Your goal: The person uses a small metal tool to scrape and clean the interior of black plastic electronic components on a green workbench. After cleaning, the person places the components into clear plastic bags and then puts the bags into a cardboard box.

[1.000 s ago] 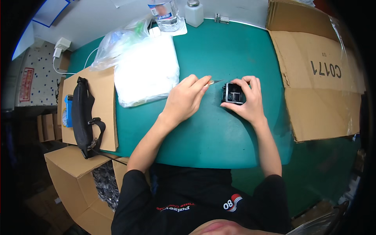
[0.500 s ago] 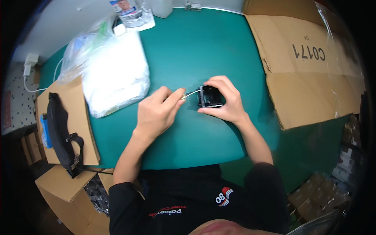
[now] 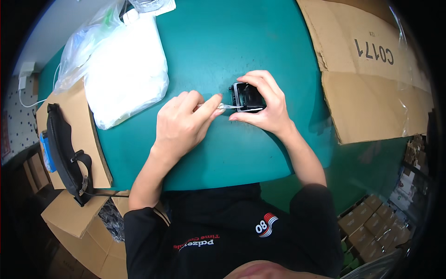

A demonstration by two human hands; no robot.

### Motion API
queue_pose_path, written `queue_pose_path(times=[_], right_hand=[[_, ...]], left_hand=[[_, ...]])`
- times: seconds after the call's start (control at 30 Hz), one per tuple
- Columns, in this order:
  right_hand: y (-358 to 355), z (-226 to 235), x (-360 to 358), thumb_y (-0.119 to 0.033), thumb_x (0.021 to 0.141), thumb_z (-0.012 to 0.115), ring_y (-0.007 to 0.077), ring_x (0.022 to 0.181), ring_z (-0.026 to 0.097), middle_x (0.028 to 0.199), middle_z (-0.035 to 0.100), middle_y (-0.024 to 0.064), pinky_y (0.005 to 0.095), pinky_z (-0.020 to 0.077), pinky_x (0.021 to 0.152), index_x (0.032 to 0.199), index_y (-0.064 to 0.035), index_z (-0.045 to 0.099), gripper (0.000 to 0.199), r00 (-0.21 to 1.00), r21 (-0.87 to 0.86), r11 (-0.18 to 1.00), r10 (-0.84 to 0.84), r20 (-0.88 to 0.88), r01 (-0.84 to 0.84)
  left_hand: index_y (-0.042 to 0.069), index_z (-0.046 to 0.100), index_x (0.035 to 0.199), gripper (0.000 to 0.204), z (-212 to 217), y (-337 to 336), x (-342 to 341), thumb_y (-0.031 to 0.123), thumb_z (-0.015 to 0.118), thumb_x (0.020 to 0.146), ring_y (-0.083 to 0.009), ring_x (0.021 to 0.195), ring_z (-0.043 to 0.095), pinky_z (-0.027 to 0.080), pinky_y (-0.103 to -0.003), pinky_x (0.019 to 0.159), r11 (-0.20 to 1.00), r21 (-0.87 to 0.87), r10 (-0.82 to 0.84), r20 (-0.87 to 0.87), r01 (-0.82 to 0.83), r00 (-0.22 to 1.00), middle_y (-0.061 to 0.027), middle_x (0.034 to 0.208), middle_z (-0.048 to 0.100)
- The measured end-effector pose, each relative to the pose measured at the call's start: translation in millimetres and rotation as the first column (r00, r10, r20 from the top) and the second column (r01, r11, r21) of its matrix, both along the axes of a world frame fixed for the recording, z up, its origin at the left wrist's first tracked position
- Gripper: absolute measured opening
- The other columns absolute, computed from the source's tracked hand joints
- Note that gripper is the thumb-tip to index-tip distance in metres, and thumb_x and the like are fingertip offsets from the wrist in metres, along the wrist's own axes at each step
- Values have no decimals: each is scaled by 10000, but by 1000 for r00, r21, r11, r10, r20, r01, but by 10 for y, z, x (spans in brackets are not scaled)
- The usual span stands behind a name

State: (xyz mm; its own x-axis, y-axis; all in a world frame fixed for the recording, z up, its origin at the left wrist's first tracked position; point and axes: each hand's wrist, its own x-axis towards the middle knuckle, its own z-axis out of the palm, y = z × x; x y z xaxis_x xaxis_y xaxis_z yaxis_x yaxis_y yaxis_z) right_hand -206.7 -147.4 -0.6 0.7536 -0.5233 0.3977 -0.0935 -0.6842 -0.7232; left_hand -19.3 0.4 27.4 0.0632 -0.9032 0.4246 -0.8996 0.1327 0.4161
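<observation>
Two bare hands at a green worktop (image 3: 223,158), from above. In the right hand (image 3: 273,108), a small black case (image 3: 251,96), grasped between the thumb on the near side and the fingers (image 3: 261,81) on the far side, hollow face upward, pale rim toward the left. In the left hand (image 3: 179,123), a slender metal tool (image 3: 225,106), pinched between thumb and fingers, with its tip at the near left corner of the case. Contact between case and worktop: impossible to tell. Farther left, a white bag (image 3: 127,74), with a clear bag (image 3: 76,51) just beside it; nearer, a cardboard sheet (image 3: 86,122) under a black pouch (image 3: 65,153). At the right edge, a carton (image 3: 376,107) with spread flaps. Lower left, an open box (image 3: 69,211); lower right, stacked small boxes (image 3: 362,225).
</observation>
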Motion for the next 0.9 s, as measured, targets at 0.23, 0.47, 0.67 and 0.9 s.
queue_pose_path(times=[0.23, 0.47, 0.67, 0.9], right_hand=[[-8, -3, 32, -350, 568, 983, 269, 964, 658, 1105, 630, 121, 369, 574, 819, 1150, -19, 673, 738, 999, -51, 999, -8, 37, 10], [-15, -41, 24, -341, 569, 985, 276, 955, 654, 1089, 635, 123, 374, 564, 808, 1126, -28, 671, 712, 999, -43, 999, -1, 40, 3], [-18, -49, 36, -341, 567, 986, 283, 948, 652, 1074, 641, 122, 375, 561, 801, 1112, -35, 669, 701, 1000, -33, 999, 4, 31, -3], [-33, -53, 41, -354, 566, 989, 280, 932, 654, 1061, 649, 121, 369, 560, 784, 1103, -31, 664, 707, 999, -26, 1000, 16, 31, -15]], left_hand=[[145, 740, 1062, 255, 0, 41, -24, 240, 793, 831, -173, 616, 564, 462, -328, 522, 999, 45, -9, -5, 9, 1000, -13, 730, 498], [147, 747, 1061, 228, 14, 69, -38, 248, 781, 860, -185, 569, 587, 459, -338, 485, 993, 120, -6, -36, 10, 999, -13, 734, 515], [147, 752, 1054, 215, 71, 95, -32, 269, 768, 878, -207, 541, 592, 457, -351, 478, 982, 190, 12, -32, -6, 999, -24, 739, 527], [145, 751, 1021, 187, 96, 101, -22, 274, 758, 885, -219, 538, 598, 454, -354, 471, 979, 204, 7, -41, 2, 999, -27, 730, 532]])
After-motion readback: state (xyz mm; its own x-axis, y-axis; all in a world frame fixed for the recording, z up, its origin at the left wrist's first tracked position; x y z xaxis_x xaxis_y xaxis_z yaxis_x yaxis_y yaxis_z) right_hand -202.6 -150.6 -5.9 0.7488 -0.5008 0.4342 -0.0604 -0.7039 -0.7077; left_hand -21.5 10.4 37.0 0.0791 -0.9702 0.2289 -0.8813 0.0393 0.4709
